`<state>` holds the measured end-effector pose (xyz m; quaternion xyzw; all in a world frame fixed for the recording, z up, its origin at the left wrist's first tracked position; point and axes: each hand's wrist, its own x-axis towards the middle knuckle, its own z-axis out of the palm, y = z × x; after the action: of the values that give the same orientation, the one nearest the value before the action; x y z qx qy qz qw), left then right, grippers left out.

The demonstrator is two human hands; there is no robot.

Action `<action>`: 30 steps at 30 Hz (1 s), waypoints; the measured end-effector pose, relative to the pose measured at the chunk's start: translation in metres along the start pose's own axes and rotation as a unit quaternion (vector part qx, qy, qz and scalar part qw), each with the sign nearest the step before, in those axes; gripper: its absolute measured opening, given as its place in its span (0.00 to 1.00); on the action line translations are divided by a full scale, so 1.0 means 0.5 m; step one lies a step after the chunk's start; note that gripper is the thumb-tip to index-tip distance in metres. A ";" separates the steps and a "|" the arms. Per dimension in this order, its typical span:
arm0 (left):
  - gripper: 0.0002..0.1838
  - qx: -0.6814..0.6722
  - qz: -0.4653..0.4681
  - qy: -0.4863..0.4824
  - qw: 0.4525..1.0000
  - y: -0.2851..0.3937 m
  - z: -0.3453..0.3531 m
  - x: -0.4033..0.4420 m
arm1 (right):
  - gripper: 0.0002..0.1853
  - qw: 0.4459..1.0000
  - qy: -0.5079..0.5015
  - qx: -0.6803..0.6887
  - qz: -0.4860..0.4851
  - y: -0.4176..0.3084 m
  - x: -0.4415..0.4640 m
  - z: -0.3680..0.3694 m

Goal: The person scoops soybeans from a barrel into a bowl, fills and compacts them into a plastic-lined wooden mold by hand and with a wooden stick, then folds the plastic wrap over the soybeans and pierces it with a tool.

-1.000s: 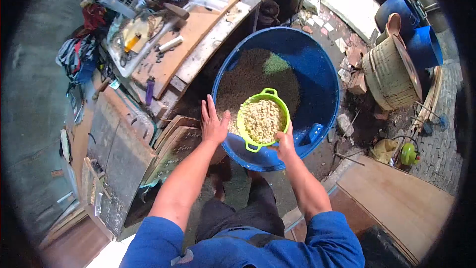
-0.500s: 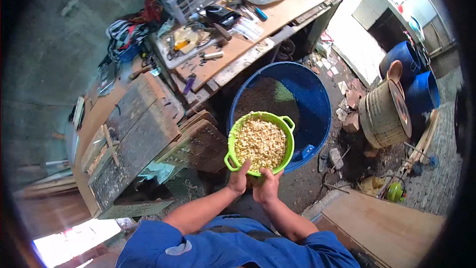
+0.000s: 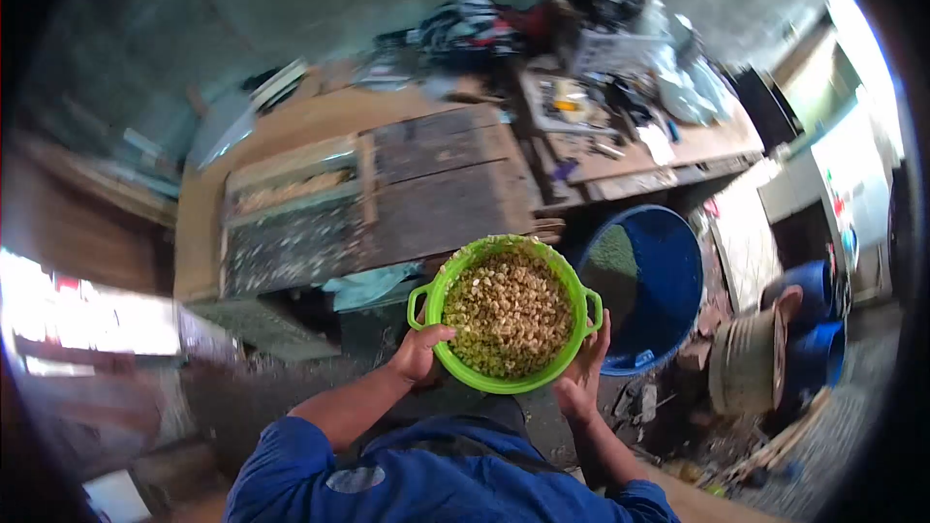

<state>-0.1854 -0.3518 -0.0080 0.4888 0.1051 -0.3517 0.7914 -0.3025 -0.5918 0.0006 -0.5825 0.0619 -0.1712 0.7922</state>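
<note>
Green basket of pale crumbs before the torso, left hand gripping rim, right hand bracing opposite side; blue tub near. Holding step, apparently; next move calls for keeping it level.

Looking like a rough, cluttered workshop or storage room. Showing as much in a wooden tabletop strewn with plastic bags and odds and ends, worn boards, a big blue tub, loose rubble and a bare grey wall.

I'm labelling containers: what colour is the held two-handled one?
The two-handled container is bright green, seen best in the head view.
</note>
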 end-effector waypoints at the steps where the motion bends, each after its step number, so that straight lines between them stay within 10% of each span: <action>1: 0.36 0.010 0.012 0.007 1.000 0.020 -0.054 -0.048 | 0.70 1.000 -0.027 -0.004 0.013 0.010 -0.007 0.050; 6: 0.34 0.045 0.029 0.084 0.995 0.063 -0.348 -0.236 | 0.84 0.982 -0.161 -0.060 0.073 0.089 -0.037 0.309; 14: 0.30 -0.268 0.067 0.134 0.952 0.114 -0.542 -0.439 | 0.81 0.931 -0.363 -0.022 -0.008 0.210 0.004 0.601; 30: 0.38 -0.207 0.206 0.166 0.942 0.295 -0.628 -0.302 | 0.74 0.948 -0.316 -0.041 0.014 0.335 0.199 0.808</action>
<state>-0.1427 0.0233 0.0151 0.3764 0.2025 -0.0654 0.9017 -0.0561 -0.2174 -0.0208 -0.6377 -0.1765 0.0351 0.7490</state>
